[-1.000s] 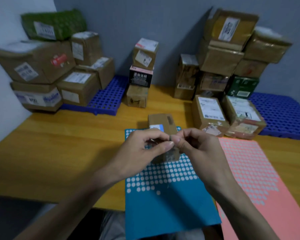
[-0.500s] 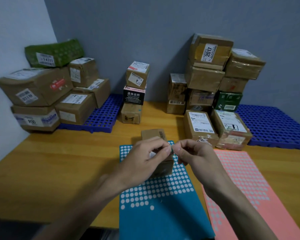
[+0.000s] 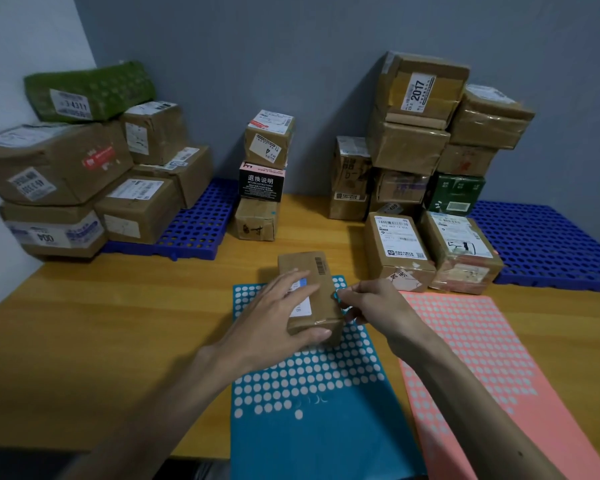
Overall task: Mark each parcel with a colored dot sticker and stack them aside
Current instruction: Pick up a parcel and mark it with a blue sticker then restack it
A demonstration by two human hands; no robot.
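A small brown parcel [image 3: 321,289] with a barcode and a white-and-blue label lies on the far end of the blue sticker sheet [image 3: 319,427]. My left hand [image 3: 274,320] rests on its top with straight fingers, the thumb against its near end. At the parcel's right top edge my right hand [image 3: 371,303] pinches a blue dot sticker [image 3: 337,295], which touches the cardboard. A pink sticker sheet [image 3: 471,358] lies to the right of the blue one.
Parcels are piled on a blue pallet [image 3: 194,230] at the back left. A stack of three boxes [image 3: 262,181] stands at mid-back. A tall pile [image 3: 416,140] fills the back right, with two labelled parcels [image 3: 399,247] before it and another blue pallet [image 3: 548,244].
My hands were pinching the sticker together above the parcel. Now the left hand has let go and dropped flat onto the parcel, and the right hand has brought the sticker down to its right edge.
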